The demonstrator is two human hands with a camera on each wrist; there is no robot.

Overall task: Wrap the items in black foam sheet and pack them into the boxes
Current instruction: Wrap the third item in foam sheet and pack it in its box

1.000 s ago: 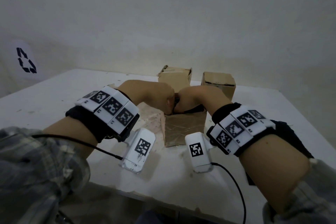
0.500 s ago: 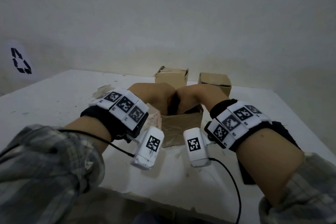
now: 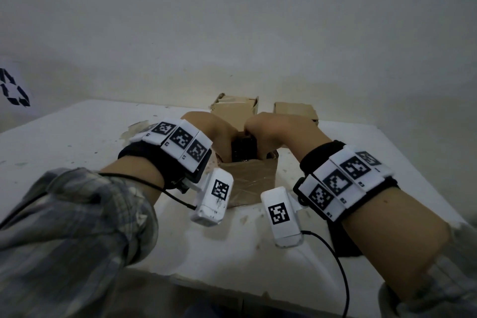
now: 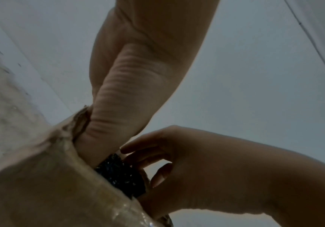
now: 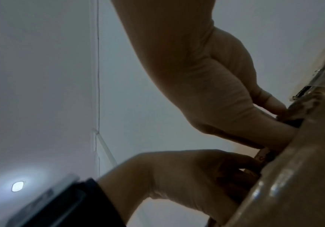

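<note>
Reaching down into the open cardboard box point(image 3: 251, 181), the left hand point(image 3: 214, 134) and the right hand point(image 3: 273, 129) both have their fingers inside its mouth, and the black foam bundle point(image 3: 244, 148) sits between them, partly under the rim. From the left wrist view, the left fingers point(image 4: 107, 122) go straight down between the box wall and the bundle, while the right fingers point(image 4: 144, 152) are a little spread and bent, touching its other side. Two more cardboard boxes point(image 3: 236, 108) stand just behind the fingers on the white table point(image 3: 77, 142).
</note>
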